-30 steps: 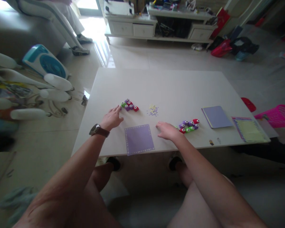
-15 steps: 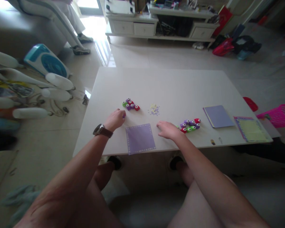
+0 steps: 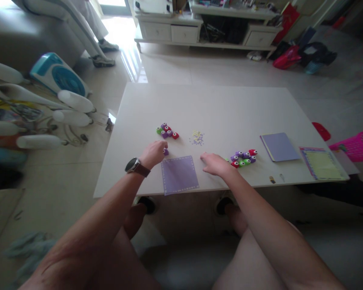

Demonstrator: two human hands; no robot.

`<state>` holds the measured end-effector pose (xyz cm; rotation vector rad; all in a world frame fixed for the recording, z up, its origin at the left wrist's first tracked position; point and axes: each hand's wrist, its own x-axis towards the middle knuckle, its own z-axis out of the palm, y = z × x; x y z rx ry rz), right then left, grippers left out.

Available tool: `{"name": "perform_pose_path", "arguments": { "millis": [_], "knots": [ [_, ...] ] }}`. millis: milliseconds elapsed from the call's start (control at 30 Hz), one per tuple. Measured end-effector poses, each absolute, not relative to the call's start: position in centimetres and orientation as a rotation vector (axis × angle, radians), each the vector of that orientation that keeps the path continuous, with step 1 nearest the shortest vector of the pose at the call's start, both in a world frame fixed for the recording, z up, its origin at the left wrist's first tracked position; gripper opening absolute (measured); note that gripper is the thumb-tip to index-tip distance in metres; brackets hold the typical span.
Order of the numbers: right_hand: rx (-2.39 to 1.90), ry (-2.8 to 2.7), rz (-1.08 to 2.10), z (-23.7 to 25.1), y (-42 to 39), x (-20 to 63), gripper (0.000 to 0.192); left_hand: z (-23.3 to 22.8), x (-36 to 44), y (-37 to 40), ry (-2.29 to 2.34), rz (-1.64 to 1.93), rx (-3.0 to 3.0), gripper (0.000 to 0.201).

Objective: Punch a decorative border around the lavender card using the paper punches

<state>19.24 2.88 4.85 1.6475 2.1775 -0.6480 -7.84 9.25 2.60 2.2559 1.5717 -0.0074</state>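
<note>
My left hand (image 3: 154, 154) is closed on a small purple paper punch (image 3: 165, 152), mostly hidden by the fingers, at the top left corner of a purple paper sheet (image 3: 179, 175). Small pale marks line the sheet's edges. My right hand (image 3: 213, 163) rests on the table right of the sheet, fingers loosely stretched out and holding nothing. Beyond my left hand sits a cluster of purple, red and green punches (image 3: 168, 133). Another group of punches (image 3: 245, 162) lies just right of my right hand. Tiny yellow and purple paper bits (image 3: 197, 137) are heaped beyond the sheet.
On the white table (image 3: 224, 108), a stack of purple sheets (image 3: 280, 147) and a bordered yellow-green sheet (image 3: 323, 164) lie to the right. Two small objects (image 3: 272, 180) are near the front edge. A pink basket (image 3: 358, 146) stands past the right end.
My left hand has moved right and slightly down with the purple paper punch, to the sheet's top left corner. My right hand has stayed in place.
</note>
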Motion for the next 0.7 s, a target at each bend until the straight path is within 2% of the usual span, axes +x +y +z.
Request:
{"name": "perform_pose_path", "arguments": {
  "millis": [167, 400, 700],
  "knots": [
    [1.638, 2.183, -0.632, 5.0, 2.8, 19.0, 0.030, 3.1, -7.2, 9.0, 1.615, -0.007, 2.226, 0.036],
    [1.679, 2.141, -0.644, 5.1, 2.8, 19.1, 0.031, 4.8, -5.7, 7.6, 1.471, 0.238, 2.187, 0.036],
    [1.790, 2.256, -0.673, 6.0, 2.2, 17.7, 0.034, 5.4, -4.0, 5.7, 1.354, 0.232, 2.171, 0.028]
  ]
}}
